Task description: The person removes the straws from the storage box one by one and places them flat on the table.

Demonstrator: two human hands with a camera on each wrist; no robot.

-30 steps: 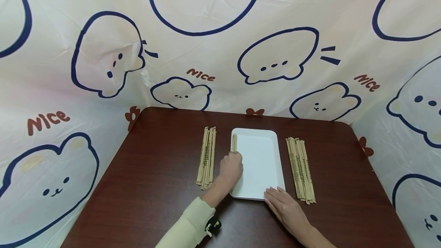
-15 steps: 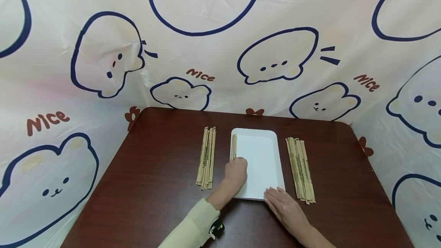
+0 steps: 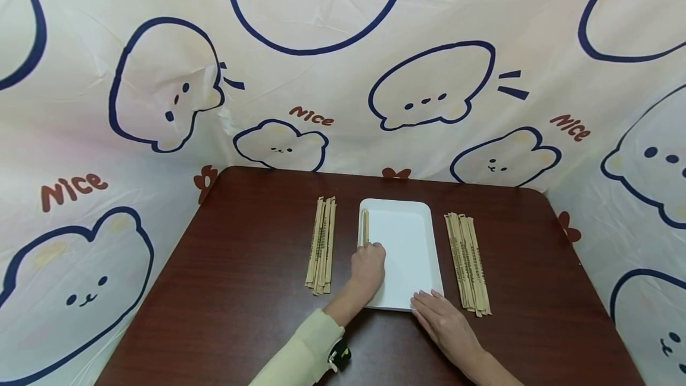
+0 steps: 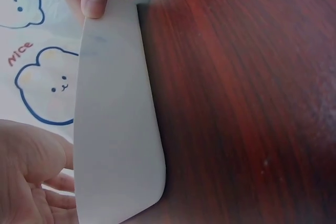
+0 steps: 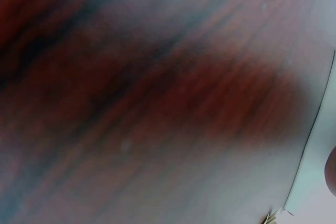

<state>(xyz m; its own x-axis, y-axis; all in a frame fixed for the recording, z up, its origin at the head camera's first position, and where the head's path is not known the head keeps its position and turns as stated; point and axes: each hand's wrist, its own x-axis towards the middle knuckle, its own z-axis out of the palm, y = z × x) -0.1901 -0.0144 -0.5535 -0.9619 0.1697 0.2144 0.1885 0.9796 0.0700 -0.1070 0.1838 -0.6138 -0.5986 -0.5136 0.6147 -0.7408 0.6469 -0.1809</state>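
A white rectangular tray (image 3: 404, 255) lies on the dark wooden table. Along its left inner side lies a slim tan paper-wrapped stick (image 3: 366, 225); its lower part is hidden by my left hand (image 3: 368, 267), whose curled fingers hold it. Seen in the left wrist view, the left hand (image 4: 31, 177) is beyond the tray's outer wall (image 4: 113, 108). My right hand (image 3: 442, 323) rests with extended fingers on the tray's near right corner, and its thumb (image 4: 95, 1) touches the rim. In the right wrist view a fingertip (image 5: 331, 171) shows at the tray's edge.
Left of the tray lies a bundle of several paper-wrapped sticks (image 3: 321, 246). Another printed bundle (image 3: 468, 264) lies to its right. The brown table (image 3: 252, 255) meets a cartoon-printed cloth (image 3: 348, 76) at the back and sides.
My left hand has shifted slightly right and nearer to me, uncovering more of the stick's far part. During the last half second it barely moves. The right hand stays in place.
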